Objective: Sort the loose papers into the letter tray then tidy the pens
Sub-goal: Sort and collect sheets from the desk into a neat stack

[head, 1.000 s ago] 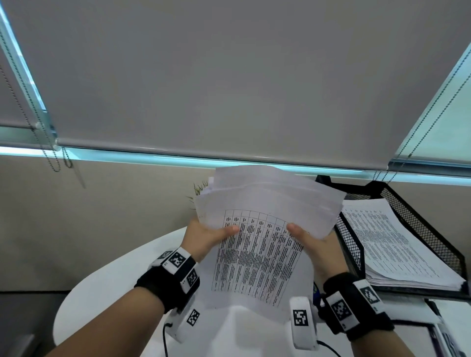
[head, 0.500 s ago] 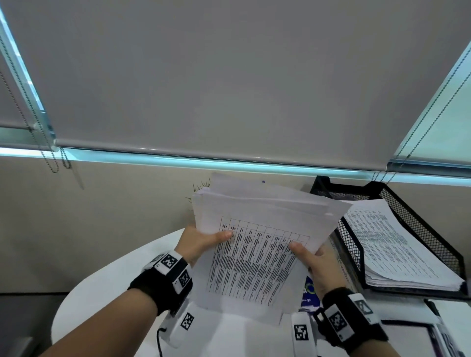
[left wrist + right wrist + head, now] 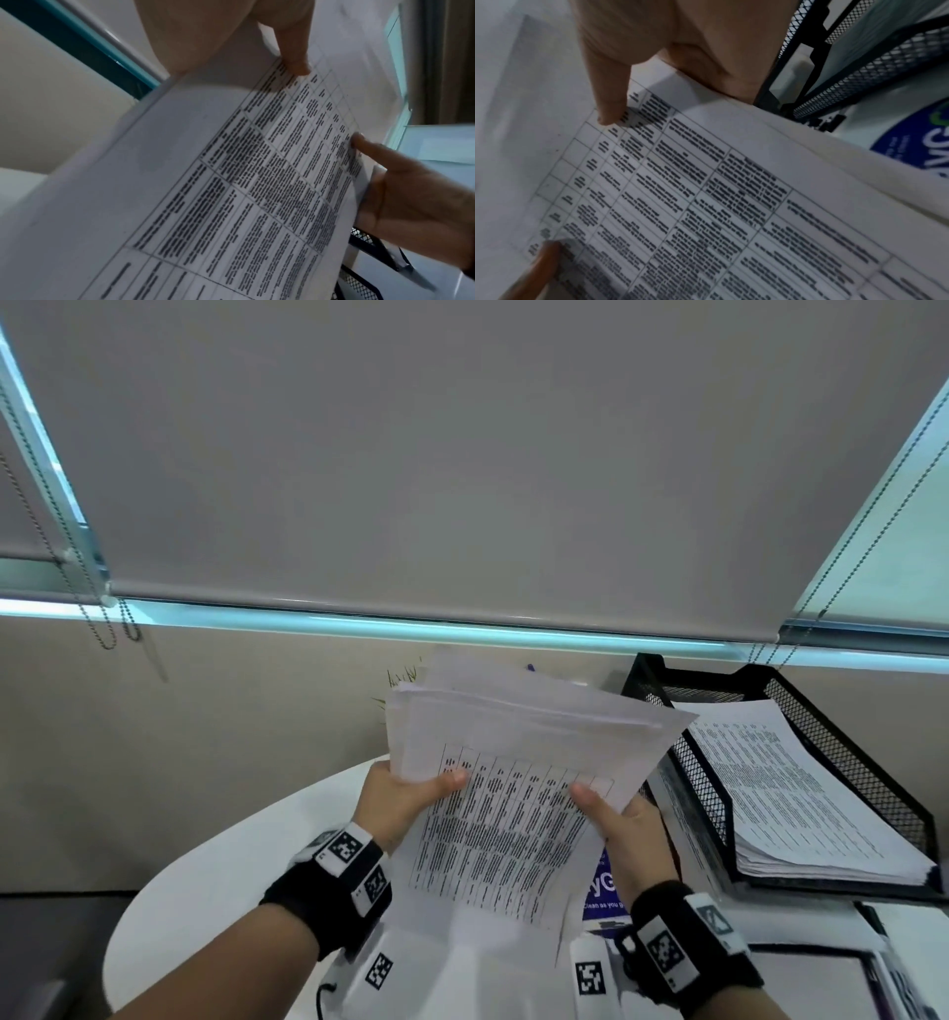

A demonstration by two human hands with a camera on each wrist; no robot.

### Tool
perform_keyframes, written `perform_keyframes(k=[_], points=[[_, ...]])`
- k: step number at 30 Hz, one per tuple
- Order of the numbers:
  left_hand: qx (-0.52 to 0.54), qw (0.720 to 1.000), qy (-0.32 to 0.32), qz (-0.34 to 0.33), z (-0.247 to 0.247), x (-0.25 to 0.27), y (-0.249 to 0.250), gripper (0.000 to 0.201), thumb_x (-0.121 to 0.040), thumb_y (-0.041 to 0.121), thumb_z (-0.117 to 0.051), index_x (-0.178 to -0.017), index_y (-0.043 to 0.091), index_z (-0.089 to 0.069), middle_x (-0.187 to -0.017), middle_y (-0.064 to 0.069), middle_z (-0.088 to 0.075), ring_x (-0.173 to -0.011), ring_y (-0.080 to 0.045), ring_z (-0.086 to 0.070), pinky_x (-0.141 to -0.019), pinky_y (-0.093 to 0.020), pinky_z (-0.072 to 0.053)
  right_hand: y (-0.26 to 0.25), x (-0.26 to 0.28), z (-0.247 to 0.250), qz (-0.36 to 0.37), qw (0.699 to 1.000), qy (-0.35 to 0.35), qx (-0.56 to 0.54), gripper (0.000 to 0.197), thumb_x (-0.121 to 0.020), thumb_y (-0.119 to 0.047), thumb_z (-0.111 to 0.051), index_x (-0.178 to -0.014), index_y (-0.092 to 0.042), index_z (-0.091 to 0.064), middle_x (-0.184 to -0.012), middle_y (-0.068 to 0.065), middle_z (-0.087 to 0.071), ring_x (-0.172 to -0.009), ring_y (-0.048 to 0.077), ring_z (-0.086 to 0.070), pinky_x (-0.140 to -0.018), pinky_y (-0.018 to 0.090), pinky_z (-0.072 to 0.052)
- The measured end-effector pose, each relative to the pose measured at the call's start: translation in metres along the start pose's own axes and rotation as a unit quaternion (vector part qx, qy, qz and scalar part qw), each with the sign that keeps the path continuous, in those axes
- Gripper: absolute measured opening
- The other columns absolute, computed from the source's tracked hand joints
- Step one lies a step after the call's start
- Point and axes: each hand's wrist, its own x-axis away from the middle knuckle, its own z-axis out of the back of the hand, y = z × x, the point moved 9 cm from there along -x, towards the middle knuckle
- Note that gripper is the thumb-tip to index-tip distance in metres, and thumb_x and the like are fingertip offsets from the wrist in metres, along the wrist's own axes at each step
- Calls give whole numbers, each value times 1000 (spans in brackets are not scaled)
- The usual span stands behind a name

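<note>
While both hands' grip pinches the paper stack [image 3: 518, 778], its long axis tilts away toward the letter tray [image 3: 821, 762].

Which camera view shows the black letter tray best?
The head view: the whole letter tray shows, with papers inside. The right wrist view shows only blurred mesh walls; the left wrist view only a corner.
</note>
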Motion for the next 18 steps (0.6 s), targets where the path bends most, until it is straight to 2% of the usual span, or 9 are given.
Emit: perform_keyframes(k=[2, 5, 6, 8, 9, 11, 14, 16, 18], points=[[9, 1000, 7, 2, 1, -2, -4, 33, -60, 16, -87, -86, 18, -68, -92, -8, -74, -95, -24, -68, -78, -28, -52, 7, 0, 0, -8, 1000, 1, 9, 55, -65, -44, -77, -111, -15, -65, -107, -2, -72, -104, 12, -65, -106, 42, -40], [29, 999, 34, -1, 1, -7, 4, 25, -61, 16, -84, -81, 16, -68, -85, -7, -74, -89, -22, -69, -76, -28, -51, -2, -5, 4, 12, 999, 31, 16, 74, -60, -56, -80, -112, -8, -62, -119, 20, -62, -112, 40, -56, -105, 49, -39], [35, 999, 38, -5, 1, -9, 10, 25, -61, 18, -83, -80, 15, -68, -80, -4, -75, -86, -20, -69, -78, -29, -51, -9, -7, 6, 21, 999, 38, -3, 63, -63, -49, -81, -110, -10, -63, -118, 21, -62, -113, 38, -56, -102, 45, -42], [51, 998, 45, -17, 2, -11, 19, 22, -62, 18, -82, -78, 16, -67, -73, 1, -74, -77, -15, -71, -74, -29, -53, -26, -9, 3, 46, 998, 18, -43, 36, -71, -31, -74, -105, -20, -66, -112, 5, -70, -108, 19, -65, -95, 32, -47], [53, 997, 45, -20, 3, -11, 20, 23, -62, 18, -83, -78, 16, -68, -72, 2, -74, -73, -13, -71, -71, -28, -53, -30, -8, 1, 55, 998, 3, -43, 33, -72, -29, -72, -104, -21, -67, -108, -1, -72, -104, 11, -66, -91, 27, -47], [40, 999, 31, -16, 5, -10, 15, 33, -56, 24, -87, -82, 16, -68, -77, 1, -75, -75, -12, -71, -70, -26, -53, -24, -6, 2, 50, 998, -15, -18, 44, -67, -41, -77, -104, -20, -68, -105, -6, -73, -100, 6, -67, -83, 22, -47], [13, 1000, 6, 12, 7, -4, -12, 51, -45, 33, -92, -88, 15, -70, -86, -4, -75, -86, -19, -71, -69, -21, -55, 11, -3, 5, 0, 999, -20, 37, 74, -45, -62, -82, -103, -18, -69, -100, -6, -74, -94, 7, -69, -83, 27, -49], [-1, 999, -2, 32, 8, 0, -25, 42, -53, 21, -89, -90, 13, -69, -91, -10, -74, -90, -24, -70, -72, -24, -57, 32, 1, 4, -30, 999, -27, 30, 63, -52, -49, -85, -103, -15, -69, -97, -5, -75, -91, 8, -70, -89, 32, -50], [-5, 999, 1, 39, 6, 2, -28, 30, -64, 2, -81, -90, 12, -68, -95, -13, -73, -92, -26, -69, -78, -29, -57, 40, 3, 3, -37, 999, -20, 19, 35, -69, -23, -80, -101, -16, -68, -95, -6, -75, -89, 6, -70, -93, 31, -48]])
